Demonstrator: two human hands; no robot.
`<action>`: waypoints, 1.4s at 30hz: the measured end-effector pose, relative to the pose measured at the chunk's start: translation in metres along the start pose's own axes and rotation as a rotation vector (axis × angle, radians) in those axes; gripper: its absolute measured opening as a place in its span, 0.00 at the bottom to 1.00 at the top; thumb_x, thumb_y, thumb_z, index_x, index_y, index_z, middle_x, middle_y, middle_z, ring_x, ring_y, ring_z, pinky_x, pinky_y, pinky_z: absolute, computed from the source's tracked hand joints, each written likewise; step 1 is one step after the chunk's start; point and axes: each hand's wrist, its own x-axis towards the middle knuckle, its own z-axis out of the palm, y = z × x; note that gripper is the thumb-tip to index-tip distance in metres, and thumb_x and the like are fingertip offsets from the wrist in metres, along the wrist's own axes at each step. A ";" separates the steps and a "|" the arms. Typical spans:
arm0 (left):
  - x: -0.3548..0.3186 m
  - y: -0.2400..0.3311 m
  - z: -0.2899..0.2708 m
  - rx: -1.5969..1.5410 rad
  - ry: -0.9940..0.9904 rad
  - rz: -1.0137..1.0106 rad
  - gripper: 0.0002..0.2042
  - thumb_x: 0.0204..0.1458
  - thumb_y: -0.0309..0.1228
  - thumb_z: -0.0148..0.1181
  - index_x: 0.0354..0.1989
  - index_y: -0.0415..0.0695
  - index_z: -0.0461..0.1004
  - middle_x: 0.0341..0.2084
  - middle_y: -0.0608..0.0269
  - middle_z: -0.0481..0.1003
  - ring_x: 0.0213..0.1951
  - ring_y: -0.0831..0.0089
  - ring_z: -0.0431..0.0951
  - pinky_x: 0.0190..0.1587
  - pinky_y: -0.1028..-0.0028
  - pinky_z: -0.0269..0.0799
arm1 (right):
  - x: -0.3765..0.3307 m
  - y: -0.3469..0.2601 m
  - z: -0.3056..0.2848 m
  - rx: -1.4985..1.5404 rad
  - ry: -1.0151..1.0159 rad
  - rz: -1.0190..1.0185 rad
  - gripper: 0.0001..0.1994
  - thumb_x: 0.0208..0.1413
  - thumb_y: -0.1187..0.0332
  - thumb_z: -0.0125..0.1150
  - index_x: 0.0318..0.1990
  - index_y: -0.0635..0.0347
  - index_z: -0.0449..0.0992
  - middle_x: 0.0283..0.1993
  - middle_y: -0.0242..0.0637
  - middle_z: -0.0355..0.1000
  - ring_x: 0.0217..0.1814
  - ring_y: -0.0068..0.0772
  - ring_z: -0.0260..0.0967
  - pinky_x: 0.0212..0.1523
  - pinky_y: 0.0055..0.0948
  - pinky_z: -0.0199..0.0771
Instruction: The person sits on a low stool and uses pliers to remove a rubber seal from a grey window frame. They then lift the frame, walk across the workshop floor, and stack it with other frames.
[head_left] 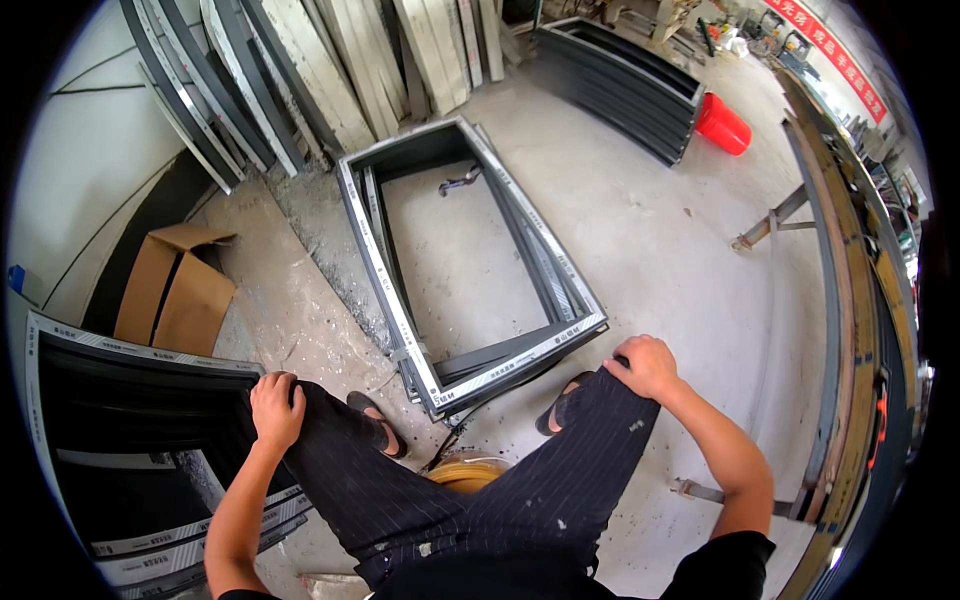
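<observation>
From the head camera, the person sits and looks down over their own knees. The left hand rests flat on the left knee of the dark pinstriped trousers, fingers curled loosely over the cloth and holding nothing. The right hand lies on the right knee in the same way, closed softly on the fabric, with no tool in it. Both feet in sandals stand on the concrete floor.

Just in front of the feet, a stack of grey aluminium window frames lies flat on the floor, its near corner almost touching the sandals. Inside the frame opening a small dark metal fitting lies on the floor, well apart from both hands. A yellowish round object, partly hidden, sits between the legs.

To the left, another stack of dark frames lies beside the left knee, with a cardboard box behind it. More profiles lean against the wall, and a red bucket stands far off.

As I judge it, work on the frames is at a pause: neither hand touches them, and nothing shows how much is finished.
</observation>
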 end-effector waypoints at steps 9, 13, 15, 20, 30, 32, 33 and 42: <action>0.047 0.027 0.005 0.013 -0.083 0.053 0.10 0.43 0.23 0.53 0.35 0.39 0.73 0.39 0.54 0.73 0.48 0.55 0.70 0.55 0.59 0.61 | 0.074 -0.016 0.012 0.101 -0.094 -0.154 0.09 0.46 0.63 0.60 0.27 0.59 0.76 0.32 0.40 0.74 0.38 0.45 0.68 0.41 0.41 0.66; 0.074 0.007 0.012 -0.206 -0.250 0.130 0.14 0.40 0.24 0.48 0.37 0.37 0.73 0.41 0.50 0.72 0.49 0.50 0.70 0.56 0.56 0.60 | 0.100 -0.005 0.017 0.234 -0.103 -0.362 0.08 0.40 0.67 0.60 0.31 0.55 0.76 0.37 0.33 0.73 0.42 0.39 0.68 0.45 0.38 0.66; 0.093 0.007 0.010 -0.223 -0.341 0.130 0.14 0.41 0.26 0.48 0.37 0.37 0.73 0.41 0.50 0.72 0.49 0.51 0.70 0.55 0.56 0.61 | 0.119 0.006 0.015 0.320 -0.223 -0.428 0.09 0.39 0.68 0.60 0.32 0.55 0.77 0.38 0.32 0.73 0.43 0.38 0.68 0.45 0.37 0.66; 0.126 0.012 0.007 -0.332 -0.471 0.064 0.13 0.41 0.25 0.47 0.36 0.38 0.73 0.40 0.51 0.72 0.47 0.52 0.70 0.53 0.58 0.63 | 0.139 0.012 0.000 0.410 -0.360 -0.449 0.11 0.38 0.70 0.59 0.34 0.55 0.77 0.40 0.31 0.73 0.44 0.38 0.68 0.43 0.37 0.67; 0.119 0.079 -0.011 -0.308 -0.739 0.069 0.07 0.43 0.26 0.50 0.31 0.42 0.73 0.34 0.55 0.72 0.40 0.53 0.70 0.43 0.59 0.64 | 0.071 -0.010 -0.003 0.721 -0.393 -0.372 0.07 0.43 0.69 0.60 0.32 0.56 0.75 0.35 0.34 0.71 0.41 0.39 0.67 0.40 0.37 0.68; 0.105 0.094 -0.007 -0.192 -0.800 0.063 0.07 0.44 0.29 0.51 0.31 0.44 0.73 0.33 0.57 0.72 0.40 0.54 0.70 0.43 0.58 0.65 | 0.049 -0.018 0.003 0.766 -0.340 -0.271 0.05 0.44 0.68 0.59 0.28 0.57 0.74 0.29 0.36 0.70 0.37 0.41 0.67 0.39 0.37 0.68; 0.097 0.103 -0.004 -0.099 -0.811 0.028 0.07 0.44 0.30 0.52 0.31 0.45 0.73 0.34 0.57 0.72 0.40 0.54 0.70 0.43 0.58 0.66 | 0.039 -0.021 0.007 0.758 -0.331 -0.233 0.04 0.45 0.68 0.59 0.27 0.57 0.74 0.28 0.36 0.70 0.36 0.41 0.67 0.39 0.37 0.68; 0.046 0.205 -0.018 0.616 -0.890 -0.621 0.20 0.55 0.48 0.50 0.46 0.45 0.70 0.40 0.52 0.73 0.38 0.54 0.76 0.39 0.56 0.75 | 0.041 0.047 -0.018 0.402 -0.195 0.208 0.05 0.43 0.66 0.57 0.23 0.56 0.75 0.27 0.39 0.71 0.34 0.41 0.69 0.34 0.40 0.70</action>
